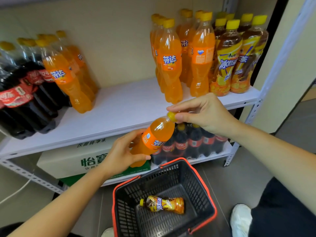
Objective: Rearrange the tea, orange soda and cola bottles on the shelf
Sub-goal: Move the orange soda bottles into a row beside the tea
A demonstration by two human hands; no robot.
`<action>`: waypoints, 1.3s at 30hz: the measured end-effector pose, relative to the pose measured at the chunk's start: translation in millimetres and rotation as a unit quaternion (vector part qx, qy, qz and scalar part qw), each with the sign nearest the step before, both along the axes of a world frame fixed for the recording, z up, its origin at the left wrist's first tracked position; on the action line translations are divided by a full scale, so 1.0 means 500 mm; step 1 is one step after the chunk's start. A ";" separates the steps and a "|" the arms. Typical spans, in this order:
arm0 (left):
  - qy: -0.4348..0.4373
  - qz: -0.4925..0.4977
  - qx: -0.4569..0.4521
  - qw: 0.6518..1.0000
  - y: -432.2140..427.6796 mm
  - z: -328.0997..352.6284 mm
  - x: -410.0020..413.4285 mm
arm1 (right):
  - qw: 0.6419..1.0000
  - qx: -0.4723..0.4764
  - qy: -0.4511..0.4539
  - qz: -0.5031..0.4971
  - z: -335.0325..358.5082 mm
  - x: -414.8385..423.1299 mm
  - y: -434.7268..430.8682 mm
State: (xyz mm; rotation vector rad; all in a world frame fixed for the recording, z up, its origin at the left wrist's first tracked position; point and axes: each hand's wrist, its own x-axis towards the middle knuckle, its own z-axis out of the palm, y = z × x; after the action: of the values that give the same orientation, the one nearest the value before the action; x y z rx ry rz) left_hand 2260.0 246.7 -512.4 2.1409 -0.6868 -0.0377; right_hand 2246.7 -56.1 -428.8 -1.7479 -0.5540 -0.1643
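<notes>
I hold one orange soda bottle (pixel 156 134) tilted in front of the white shelf (pixel 123 106). My left hand (pixel 123 154) wraps its lower body, and my right hand (pixel 201 113) pinches its yellow cap. On the shelf, cola bottles (pixel 22 100) stand at the left, with orange soda bottles (pixel 68 74) beside them. More orange soda (pixel 171 62) stands right of centre, and tea bottles (pixel 230 57) fill the far right. One tea bottle (pixel 162 204) lies on its side in a black basket (pixel 205 194) on the floor.
Below the shelf sit a white and green water carton (pixel 71 161) and a shrink-wrapped pack of cola (pixel 193 144). A grey metal upright (pixel 273 69) bounds the shelf on the right. My white shoe (pixel 241 218) rests beside the basket. A bare gap lies mid-shelf.
</notes>
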 end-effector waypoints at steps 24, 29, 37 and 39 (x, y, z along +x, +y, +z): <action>0.201 -0.060 -0.144 0.967 -0.051 0.056 -0.035 | 0.962 0.255 0.081 -0.050 0.002 0.028 0.041; 0.235 -0.073 -0.192 0.950 -0.055 0.069 -0.035 | 0.956 0.269 0.094 -0.070 -0.008 0.031 0.046; 0.174 0.015 -0.302 0.937 -0.057 0.107 -0.006 | 0.977 0.083 0.194 -0.033 -0.033 0.019 0.063; 0.152 0.049 -0.323 0.933 -0.053 0.120 0.005 | 0.964 0.062 0.259 -0.017 -0.043 0.015 0.071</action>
State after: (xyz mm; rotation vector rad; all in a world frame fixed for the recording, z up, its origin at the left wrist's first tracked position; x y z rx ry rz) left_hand 2262.5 220.2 -452.5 1.4855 -0.3400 -0.0747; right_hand 2254.0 -20.6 -450.1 -1.5949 -0.1261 0.2287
